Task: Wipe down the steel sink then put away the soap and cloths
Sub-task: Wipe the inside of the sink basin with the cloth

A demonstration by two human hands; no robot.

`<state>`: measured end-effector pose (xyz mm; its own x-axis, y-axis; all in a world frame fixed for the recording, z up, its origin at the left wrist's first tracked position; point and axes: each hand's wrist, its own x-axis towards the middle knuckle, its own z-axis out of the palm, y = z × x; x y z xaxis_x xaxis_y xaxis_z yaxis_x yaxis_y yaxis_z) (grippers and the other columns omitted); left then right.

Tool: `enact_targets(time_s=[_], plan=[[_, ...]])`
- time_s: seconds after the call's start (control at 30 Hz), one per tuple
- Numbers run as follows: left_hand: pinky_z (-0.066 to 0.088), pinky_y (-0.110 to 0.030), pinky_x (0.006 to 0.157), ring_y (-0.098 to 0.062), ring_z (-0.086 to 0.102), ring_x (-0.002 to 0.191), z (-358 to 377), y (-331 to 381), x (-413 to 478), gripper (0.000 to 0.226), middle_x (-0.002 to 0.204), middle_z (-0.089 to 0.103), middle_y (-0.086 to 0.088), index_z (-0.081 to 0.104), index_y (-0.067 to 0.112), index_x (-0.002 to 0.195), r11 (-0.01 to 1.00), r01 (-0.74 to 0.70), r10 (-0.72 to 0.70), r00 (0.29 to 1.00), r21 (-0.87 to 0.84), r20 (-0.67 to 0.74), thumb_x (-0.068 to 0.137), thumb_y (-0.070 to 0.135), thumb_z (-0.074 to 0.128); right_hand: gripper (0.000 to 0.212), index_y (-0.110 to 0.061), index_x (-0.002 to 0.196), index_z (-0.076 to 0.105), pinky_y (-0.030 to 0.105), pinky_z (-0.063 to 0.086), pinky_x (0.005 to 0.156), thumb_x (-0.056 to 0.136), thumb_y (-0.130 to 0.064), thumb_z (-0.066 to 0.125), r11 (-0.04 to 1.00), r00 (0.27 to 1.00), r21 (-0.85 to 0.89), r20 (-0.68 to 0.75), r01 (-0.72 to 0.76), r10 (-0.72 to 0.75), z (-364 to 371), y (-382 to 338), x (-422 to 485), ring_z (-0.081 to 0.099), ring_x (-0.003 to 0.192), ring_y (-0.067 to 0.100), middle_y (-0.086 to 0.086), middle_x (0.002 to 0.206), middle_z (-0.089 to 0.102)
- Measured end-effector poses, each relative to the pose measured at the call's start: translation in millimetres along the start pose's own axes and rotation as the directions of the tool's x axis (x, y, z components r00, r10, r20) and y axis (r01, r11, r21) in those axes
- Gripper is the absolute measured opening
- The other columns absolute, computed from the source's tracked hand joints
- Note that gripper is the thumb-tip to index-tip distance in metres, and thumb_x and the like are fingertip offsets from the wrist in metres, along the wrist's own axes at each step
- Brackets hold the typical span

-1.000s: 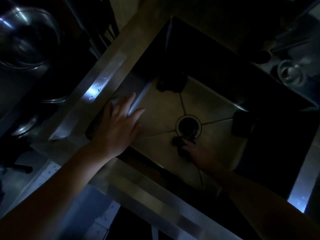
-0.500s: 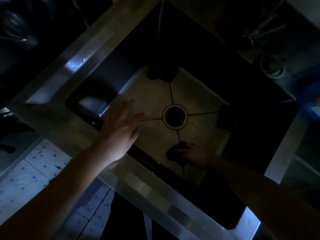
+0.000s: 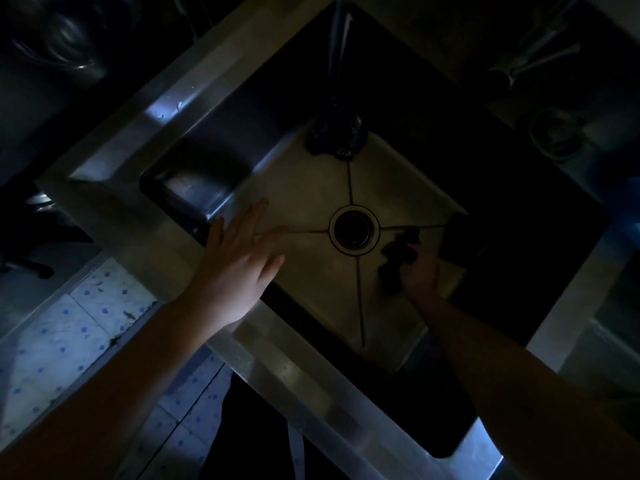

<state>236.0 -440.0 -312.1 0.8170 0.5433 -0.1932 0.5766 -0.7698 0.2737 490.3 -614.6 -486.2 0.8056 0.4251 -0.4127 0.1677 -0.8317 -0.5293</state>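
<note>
The steel sink (image 3: 145,216) fills the dim view, with its round drain (image 3: 354,231) in the middle of the basin floor. My right hand (image 3: 420,275) reaches down inside and grips a dark cloth (image 3: 396,256) pressed on the floor just right of the drain. My left hand (image 3: 239,268) hovers flat over the sink's near-left rim, fingers straight and holding nothing. A dark scrubber-like wad (image 3: 334,135) lies at the far corner of the basin. A dark block (image 3: 457,237) sits against the right wall; what it is cannot be made out.
Steel bowls (image 3: 62,39) stand on the dark counter at the upper left. A small round dish (image 3: 554,135) and utensils (image 3: 540,62) lie at the upper right. Pale tiled floor (image 3: 69,341) shows at the lower left.
My right hand has dragged the cloth from the near side of the drain round to its right side. The left hand has stayed flat near the rim. The view has shifted.
</note>
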Motion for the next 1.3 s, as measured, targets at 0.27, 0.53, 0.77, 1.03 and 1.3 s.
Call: enact_targets(time_s=[0.27, 0.53, 0.77, 1.03, 1.3], plan=[[0.033, -0.059, 0.1, -0.038, 0.037, 0.132, 3.3, -3.9, 5.9, 0.037, 0.141, 0.039, -0.023, 0.059, 0.014, 0.121, 0.999, 0.008, -0.008, 1.0, 0.044, 0.007, 0.087, 0.028, 0.056, 0.039, -0.009, 0.122, 0.063, 0.032, 0.041, 0.097, 0.084, -0.003, 0.055, 0.992, 0.999, -0.125, -0.041, 0.031, -0.036, 18.8, -35.5, 10.3, 0.056, 0.117, 0.033, 0.017, 0.128, 0.06], [0.034, -0.06, 0.1, -0.035, 0.034, 0.134, 5.6, -4.9, 12.6, 0.037, 0.142, 0.039, -0.02, 0.058, 0.016, 0.121, 1.0, 0.023, -0.023, 1.0, 0.015, -0.009, 0.089, 0.032, 0.049, 0.041, -0.001, 0.127, 0.058, 0.033, 0.036, 0.11, 0.086, 0.003, 0.053, 0.984, 0.984, 0.044, 0.035, 0.171, -0.172, 18.4, -32.2, 34.3, 0.051, 0.126, 0.031, 0.018, 0.135, 0.055], [0.035, -0.059, 0.099, -0.036, 0.036, 0.133, 6.6, -12.9, 25.8, 0.037, 0.143, 0.039, -0.019, 0.058, 0.017, 0.119, 1.0, 0.022, -0.022, 0.999, -0.011, -0.048, 0.087, 0.033, 0.052, 0.034, -0.003, 0.125, 0.056, 0.037, 0.042, 0.1, 0.092, -0.006, 0.047, 0.999, 1.0, 0.039, 0.004, -0.006, 0.006, -3.0, -47.4, 78.0, 0.054, 0.116, 0.035, 0.02, 0.125, 0.059], [0.027, -0.061, 0.104, -0.037, 0.028, 0.137, 2.8, -25.5, 39.8, 0.039, 0.146, 0.034, -0.02, 0.056, 0.017, 0.125, 0.999, 0.044, -0.043, 0.998, 0.011, -0.054, 0.088, 0.029, 0.053, 0.044, -0.016, 0.133, 0.054, 0.035, 0.03, 0.112, 0.09, -0.006, 0.048, 0.833, 0.865, -0.285, 0.33, 0.474, -0.379, 45.7, -85.4, 73.5, 0.036, 0.134, 0.031, 0.005, 0.15, 0.04], [0.028, -0.065, 0.099, -0.046, 0.024, 0.135, -14.2, -68.3, 49.9, 0.057, 0.148, 0.025, -0.029, 0.046, 0.018, 0.133, 0.98, 0.136, -0.105, 0.974, 0.145, -0.203, 0.079, 0.023, 0.064, 0.041, -0.011, 0.116, 0.064, 0.037, 0.045, 0.098, 0.081, 0.004, 0.05, 0.923, 0.932, -0.17, 0.179, 0.345, -0.316, 55.3, -102.3, 69.9, 0.053, 0.117, 0.033, 0.01, 0.127, 0.06]])
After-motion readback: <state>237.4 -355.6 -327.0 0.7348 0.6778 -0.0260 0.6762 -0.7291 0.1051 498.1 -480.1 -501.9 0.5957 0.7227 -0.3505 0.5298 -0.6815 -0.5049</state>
